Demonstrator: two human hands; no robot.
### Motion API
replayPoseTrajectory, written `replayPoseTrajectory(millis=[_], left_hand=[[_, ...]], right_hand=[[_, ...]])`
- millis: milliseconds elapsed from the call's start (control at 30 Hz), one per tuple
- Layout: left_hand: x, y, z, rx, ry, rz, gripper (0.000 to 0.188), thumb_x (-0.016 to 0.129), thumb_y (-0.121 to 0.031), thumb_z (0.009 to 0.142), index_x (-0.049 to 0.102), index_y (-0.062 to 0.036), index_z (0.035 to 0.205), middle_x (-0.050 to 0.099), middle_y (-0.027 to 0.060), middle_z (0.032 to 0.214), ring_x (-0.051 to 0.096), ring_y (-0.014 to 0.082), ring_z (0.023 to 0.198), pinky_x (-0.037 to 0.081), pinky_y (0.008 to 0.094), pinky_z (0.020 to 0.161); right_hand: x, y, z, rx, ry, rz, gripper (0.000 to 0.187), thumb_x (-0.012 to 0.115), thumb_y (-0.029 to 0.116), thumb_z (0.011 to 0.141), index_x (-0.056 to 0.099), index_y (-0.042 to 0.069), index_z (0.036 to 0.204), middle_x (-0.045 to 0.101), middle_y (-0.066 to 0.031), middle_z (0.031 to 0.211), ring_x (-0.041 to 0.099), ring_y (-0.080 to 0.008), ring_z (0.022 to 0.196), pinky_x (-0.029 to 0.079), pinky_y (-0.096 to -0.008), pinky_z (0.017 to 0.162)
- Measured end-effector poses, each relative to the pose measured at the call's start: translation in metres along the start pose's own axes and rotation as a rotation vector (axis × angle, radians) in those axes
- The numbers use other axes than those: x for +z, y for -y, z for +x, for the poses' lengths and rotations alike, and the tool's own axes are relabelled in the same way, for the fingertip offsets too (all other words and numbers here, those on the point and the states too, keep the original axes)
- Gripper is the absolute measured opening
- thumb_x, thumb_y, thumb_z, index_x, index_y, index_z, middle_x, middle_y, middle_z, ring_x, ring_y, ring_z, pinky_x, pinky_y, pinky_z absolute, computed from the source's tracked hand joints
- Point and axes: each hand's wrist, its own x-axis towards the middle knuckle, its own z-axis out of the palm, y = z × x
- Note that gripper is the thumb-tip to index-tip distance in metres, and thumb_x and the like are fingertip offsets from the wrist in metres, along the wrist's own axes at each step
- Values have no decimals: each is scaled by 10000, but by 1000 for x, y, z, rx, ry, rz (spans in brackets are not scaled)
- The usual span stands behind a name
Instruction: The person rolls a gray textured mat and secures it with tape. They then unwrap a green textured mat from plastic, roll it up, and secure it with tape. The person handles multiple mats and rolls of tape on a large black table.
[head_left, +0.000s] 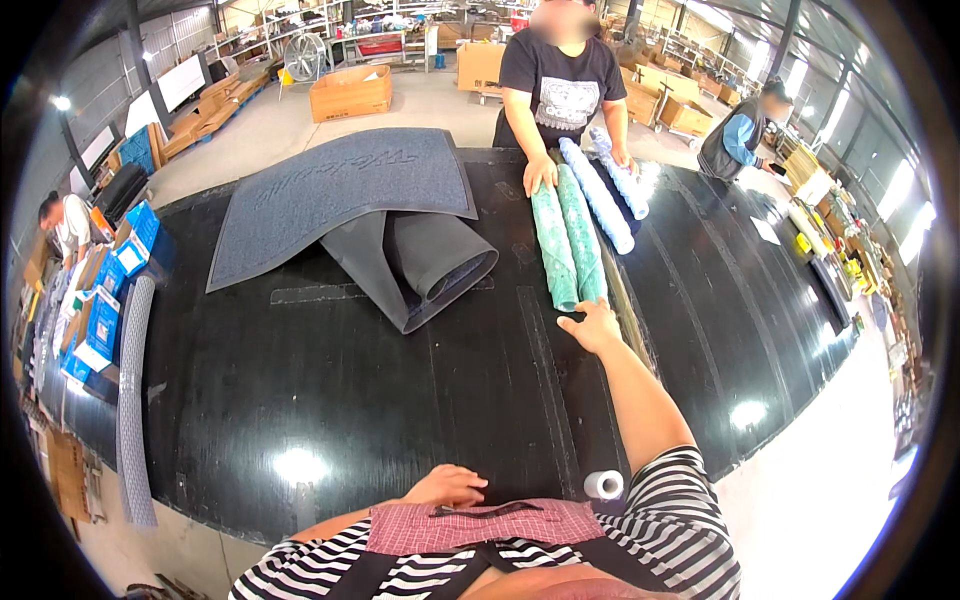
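Observation:
My right hand (597, 327) reaches forward to the near ends of two green patterned rolls (580, 235), its thumb apart from the fingers. The fingertips meet the roll ends, without a visible grip around them. Beside these lie two light blue patterned rolls (598, 195), farther right. Across the table, a person's hand (540, 174) rests on the far end of the green rolls, and the other hand is at the blue ones. My left hand (447, 487) is close to my body over the table's near edge, fingers loosely extended, holding nothing.
Dark grey mats (345, 190), one folded over, lie left of the rolls on the black table (480, 400). A small white roll (603, 485) stands near my right elbow. A long grey roll (135, 400) and blue boxes (100, 320) line the left. Two more people work at the sides.

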Motion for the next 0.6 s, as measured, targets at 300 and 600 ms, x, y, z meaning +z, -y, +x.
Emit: replayPoseTrajectory(millis=[300, 600], left_hand=[[-4, -11, 0, -222, 46, 15, 192, 695, -126, 898, 732, -97, 1085, 729, 65, 1172, 667, 238, 1090, 493, 411, 952], [-300, 82, -7, -965, -1070, -528, 975, 40, -703, 1032, 647, 7, 749, 601, 113, 629, 519, 211, 590, 465, 336, 648]], right_hand=[[30, 53, -61, -245, 188, 93, 537, 757, 427, 873, 695, 25, 1223, 724, -170, 1214, 680, -324, 1156, 526, -412, 1005], [34, -25, -52, -249, 6, 210, 347, 770, 312, 841, 747, 18, 1023, 758, -134, 945, 729, -242, 895, 554, -376, 831]])
